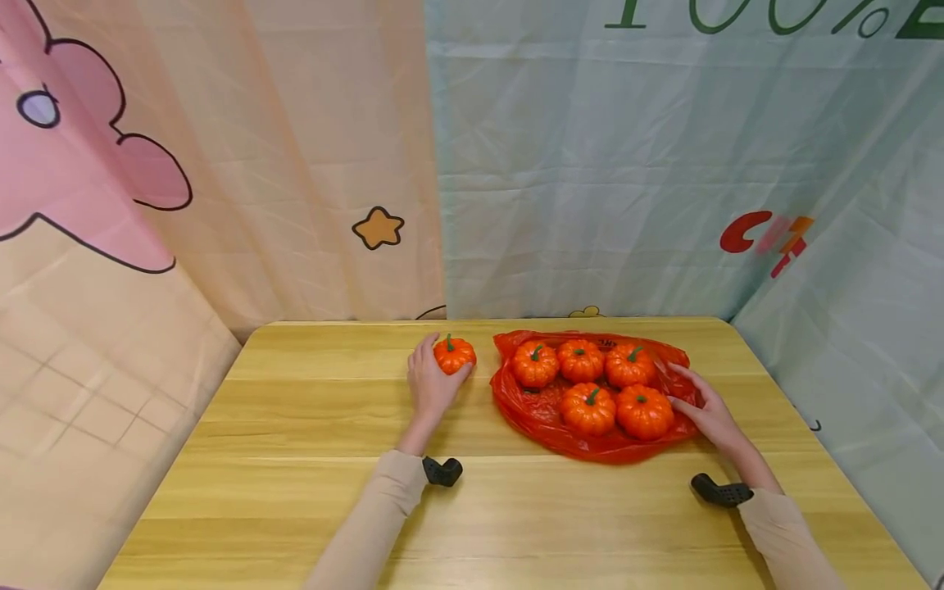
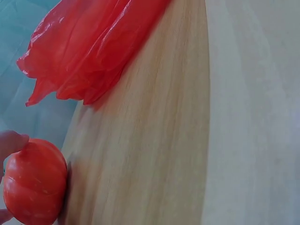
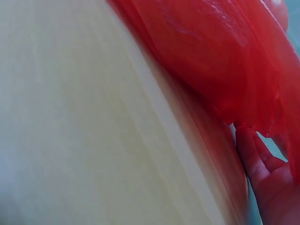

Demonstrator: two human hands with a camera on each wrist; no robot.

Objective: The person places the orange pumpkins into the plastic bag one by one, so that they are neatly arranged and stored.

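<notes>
Holding a small orange pumpkin (image 1: 454,355), the left hand (image 1: 431,383) has its fingers curled round it from the left side. The pumpkin sits on the wooden table (image 1: 295,459), near the far edge, just left of a red plastic bag (image 1: 590,442). It has a little green stem on top. In the left wrist view the pumpkin looks round and shiny, with a fingertip (image 2: 11,140) pressed on it.

Five more little pumpkins (image 1: 587,408) lie on the red bag, three in a back row and two in front. The right hand (image 1: 704,406) rests on the right edge of the bag, its fingers straight and a little apart, beside the front right pumpkin. In the right wrist view the fingers touch the crinkly red plastic.

Behind the table hang cloth sheets, a pink and peach one (image 1: 221,164) on the left and a pale green one (image 1: 627,180) on the right.
</notes>
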